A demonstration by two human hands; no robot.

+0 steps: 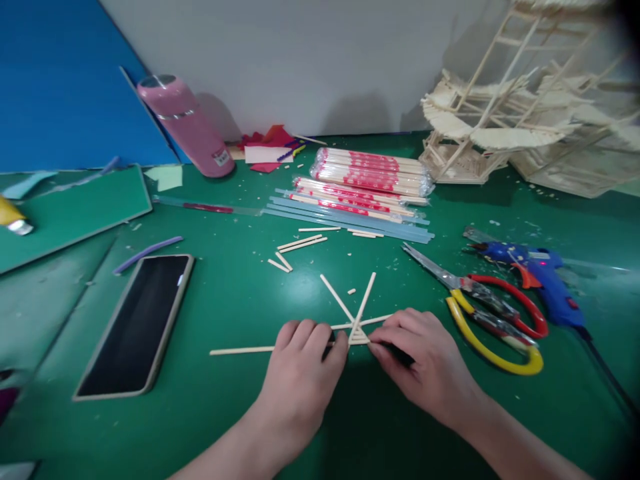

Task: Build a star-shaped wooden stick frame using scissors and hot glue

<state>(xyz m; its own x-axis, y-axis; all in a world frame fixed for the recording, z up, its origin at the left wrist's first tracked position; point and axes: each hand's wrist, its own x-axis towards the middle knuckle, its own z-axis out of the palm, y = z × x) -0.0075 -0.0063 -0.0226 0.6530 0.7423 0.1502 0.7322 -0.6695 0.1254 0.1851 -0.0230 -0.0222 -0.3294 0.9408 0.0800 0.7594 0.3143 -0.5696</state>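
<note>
Thin wooden sticks cross in a small star-like frame (358, 331) on the green table, two of them spreading outward in a V. My left hand (305, 360) is closed over the frame's left side, thumb and fingers pinching it near the crossing; a long stick (240, 351) sticks out to the left beneath it. My right hand (420, 360) pinches the frame's right corner between thumb and fingers. The fingers partly hide where the sticks meet. Beyond the frame lie short cut sticks (303, 244) and a tiny offcut (351, 291).
Red-and-yellow scissors (490, 293) and a blue glue gun (540, 267) with its cord lie right. A phone (137, 327) lies left. Behind are wrapped chopsticks (370, 170), translucent glue sticks (350, 220), a pink bottle (187, 127) and a stick-built model (500, 127).
</note>
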